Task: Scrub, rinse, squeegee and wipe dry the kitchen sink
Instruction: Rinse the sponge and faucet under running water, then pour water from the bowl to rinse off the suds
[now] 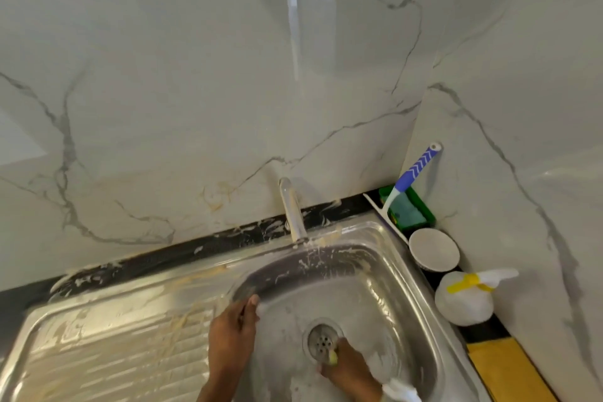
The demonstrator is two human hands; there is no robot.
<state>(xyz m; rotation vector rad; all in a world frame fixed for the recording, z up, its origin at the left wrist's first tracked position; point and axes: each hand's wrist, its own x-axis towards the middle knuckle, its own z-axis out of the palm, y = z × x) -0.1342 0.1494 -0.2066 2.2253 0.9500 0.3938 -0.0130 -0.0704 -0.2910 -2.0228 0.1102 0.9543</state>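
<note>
The stainless steel sink [404, 271] fills the lower frame, its basin and left draining board [107, 346] smeared with whitish and tan residue. My right hand [349, 372] is down in the basin beside the drain strainer [321, 341], shut on a yellow-green sponge [332, 358] of which only a tip shows. My left hand [233, 333] rests on the basin's left rim, fingers curled over the edge. The chrome tap [292, 210] stands at the back; I see no water running. A squeegee [409, 178] with a blue-and-white handle leans in the right corner.
A green holder with a blue-green sponge [412, 209] sits in the back right corner. In front of it stand a white cup [434, 250] and a white spray bottle with a yellow trigger [465, 299]. A yellow cloth [509, 372] lies on the dark counter at right. Marble walls close in behind and right.
</note>
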